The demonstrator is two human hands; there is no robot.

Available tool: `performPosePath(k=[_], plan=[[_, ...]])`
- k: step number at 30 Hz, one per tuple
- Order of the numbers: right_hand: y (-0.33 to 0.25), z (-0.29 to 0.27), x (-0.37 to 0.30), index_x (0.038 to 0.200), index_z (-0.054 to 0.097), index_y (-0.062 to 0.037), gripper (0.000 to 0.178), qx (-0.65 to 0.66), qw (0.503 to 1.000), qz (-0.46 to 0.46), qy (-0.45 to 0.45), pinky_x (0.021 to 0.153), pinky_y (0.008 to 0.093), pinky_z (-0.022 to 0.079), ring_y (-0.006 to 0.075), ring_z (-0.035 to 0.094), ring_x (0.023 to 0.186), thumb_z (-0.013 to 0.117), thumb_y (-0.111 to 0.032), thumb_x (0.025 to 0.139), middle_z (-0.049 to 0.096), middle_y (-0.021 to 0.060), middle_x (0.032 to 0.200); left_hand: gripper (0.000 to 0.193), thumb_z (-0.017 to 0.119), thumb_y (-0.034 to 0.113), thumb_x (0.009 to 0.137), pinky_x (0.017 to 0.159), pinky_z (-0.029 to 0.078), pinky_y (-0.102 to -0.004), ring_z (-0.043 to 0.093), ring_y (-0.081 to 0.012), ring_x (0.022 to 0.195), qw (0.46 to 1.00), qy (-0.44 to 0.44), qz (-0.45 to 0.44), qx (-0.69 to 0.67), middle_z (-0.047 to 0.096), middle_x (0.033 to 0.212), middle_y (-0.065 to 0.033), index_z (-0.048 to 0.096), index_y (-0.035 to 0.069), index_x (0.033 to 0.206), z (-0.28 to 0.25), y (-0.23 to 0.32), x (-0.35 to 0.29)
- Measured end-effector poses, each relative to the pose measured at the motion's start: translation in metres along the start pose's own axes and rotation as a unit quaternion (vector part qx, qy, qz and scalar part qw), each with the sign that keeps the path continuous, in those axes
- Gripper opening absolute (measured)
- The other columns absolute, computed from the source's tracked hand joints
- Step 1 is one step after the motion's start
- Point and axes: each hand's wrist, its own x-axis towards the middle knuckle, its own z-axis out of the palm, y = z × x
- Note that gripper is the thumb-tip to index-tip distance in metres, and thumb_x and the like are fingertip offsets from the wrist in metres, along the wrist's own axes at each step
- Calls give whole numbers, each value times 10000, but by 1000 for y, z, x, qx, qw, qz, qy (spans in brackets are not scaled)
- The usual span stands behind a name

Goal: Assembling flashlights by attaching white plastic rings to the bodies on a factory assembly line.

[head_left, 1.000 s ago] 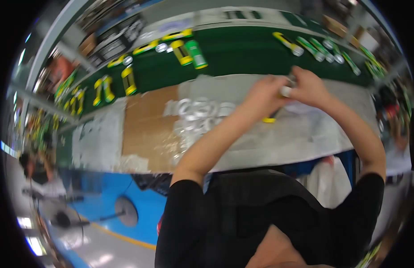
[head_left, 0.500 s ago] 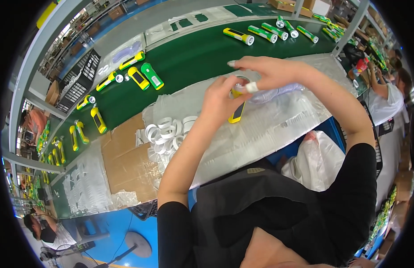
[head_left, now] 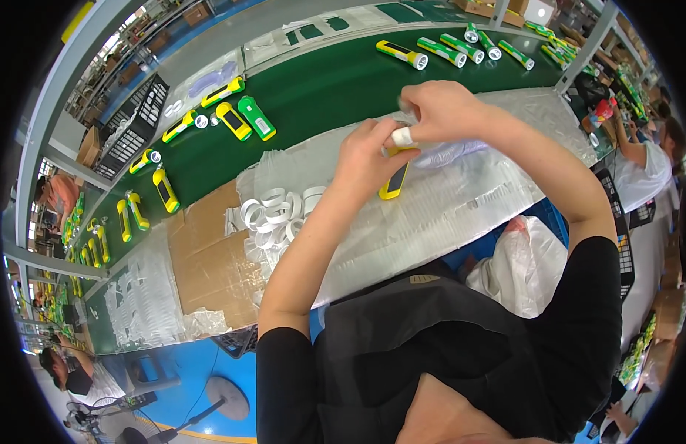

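My left hand is closed around a yellow flashlight with a dark panel, its lower end resting near the grey plastic-covered cardboard. Over the flashlight's head my right hand is curled, with the thumb pressed on it. A white band wraps that thumb, and the fingertips are slightly blurred. My hands hide the flashlight's head. Just right of it lies a clear purplish plastic bag. Several white rings are heaped left of my left forearm.
Along the green belt lie several yellow and green flashlights, including a green one. Brown cardboard covers the near left. A black crate stands beyond the belt. A white bag hangs below the right edge; a co-worker sits right.
My right hand's outstretched fingers have curled in over the flashlight's head, and its thumb has shifted left. My left hand keeps hold of the flashlight in nearly the same place.
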Motion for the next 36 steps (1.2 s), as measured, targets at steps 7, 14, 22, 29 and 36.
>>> performPosePath(k=[7, 14, 22, 29, 36], plan=[[10, 12, -6, 990, 600, 5, 431, 177, 970, -157, 52, 603, 357, 472, 232, 605, 705, 744, -345, 784, 621, 105, 837, 522, 871, 131, 667, 681, 521, -304, 644, -196, 835, 997, -2, 29, -74, 662, 987, -58, 607, 110, 1117, -2, -3, 1], [-4, -21, -50, 1083, 595, -14, 376, 377, 891, -204, 148, 613, 300, 463, 142, 551, 688, 650, -312, 859, 583, 69, 856, 821, 820, 326, 755, 855, 519, -370, 651, -308, 995, 934, -198, -35, -295, 649, 1122, -166, 385, 49, 1393, -37, -1, -20], [16, 86, 73, 1179, 577, -120, 421, 314, 925, -1, 213, 763, 446, 500, 420, 628, 914, 419, -440, 956, 660, 195, 948, 627, 746, 371, 763, 734, 531, -483, 654, -416, 883, 972, -165, -158, 54, 680, 961, -226, 489, 76, 1254, -27, -81, 31], [85, 140, 205, 1199, 563, -69, 356, 337, 859, 139, 359, 829, 415, 489, 384, 640, 966, 448, -339, 996, 660, 204, 1037, 625, 665, 565, 813, 639, 538, -381, 650, -341, 671, 882, -18, -139, 450, 617, 722, -148, 539, 203, 1306, -100, -190, 43], [124, 165, 231, 1204, 544, -64, 388, 50, 913, 124, 386, 847, 484, 500, 381, 637, 912, 614, -290, 896, 632, 184, 1070, 445, 660, 488, 866, 672, 537, -430, 667, -350, 710, 913, -99, -195, 343, 685, 850, -167, 635, 210, 1213, -115, -271, -4]])
